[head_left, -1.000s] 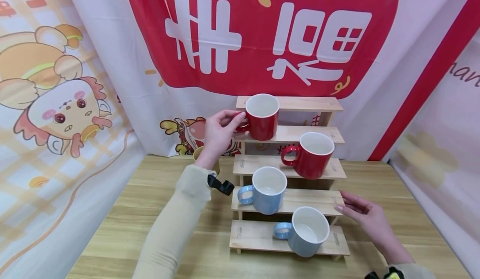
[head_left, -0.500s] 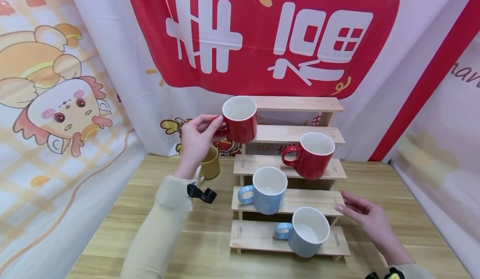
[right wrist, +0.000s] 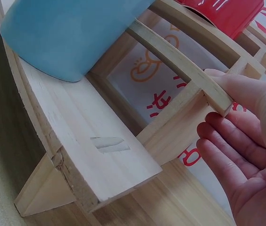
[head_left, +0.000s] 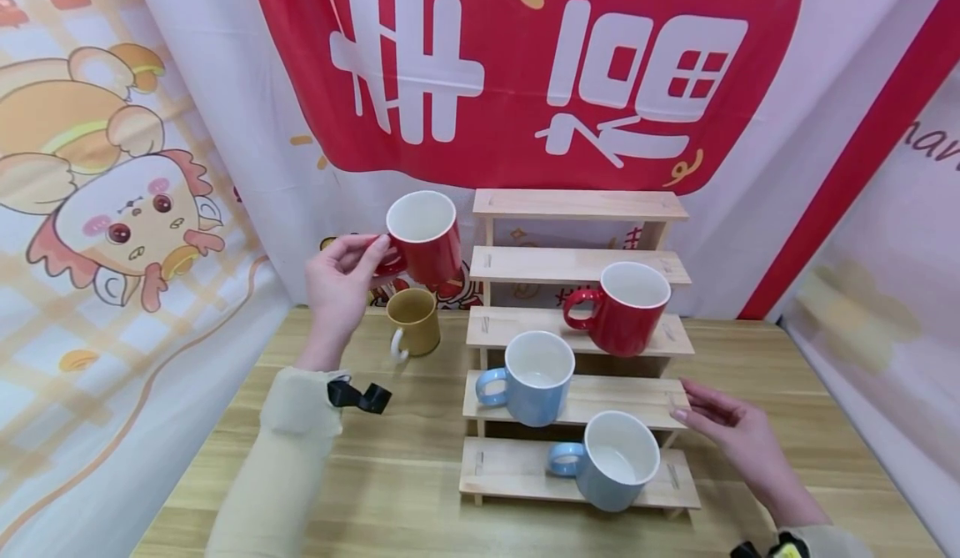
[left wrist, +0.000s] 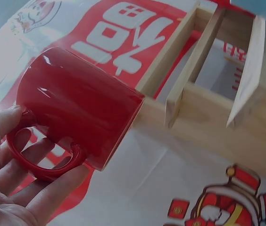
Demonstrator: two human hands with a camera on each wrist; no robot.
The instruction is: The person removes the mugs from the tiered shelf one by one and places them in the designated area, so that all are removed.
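My left hand (head_left: pixel 339 281) holds a red mug (head_left: pixel 426 241) by its handle, in the air left of the wooden tiered rack (head_left: pixel 577 264). In the left wrist view the mug (left wrist: pixel 78 103) shows its smooth red side, thumb and fingers at the handle. My right hand (head_left: pixel 731 433) pinches the right end of the rack's second step from the bottom. The right wrist view shows the thumb over that step and fingers beneath it. Another red mug (head_left: pixel 630 312) stands on the middle step. A blue mug (head_left: pixel 536 381) stands on the step below, and another blue mug (head_left: pixel 611 462) on the lowest.
A tan mug (head_left: pixel 414 324) with a white handle stands on the wooden table (head_left: pixel 375 458), left of the rack and below the held mug. A printed cloth backdrop (head_left: pixel 375 199) hangs close behind the rack, with cloth walls on both sides.
My left hand has carried the red mug from in front of the rack's upper steps leftward, off to its side. The tan mug has come into full sight. My right hand has stayed put.
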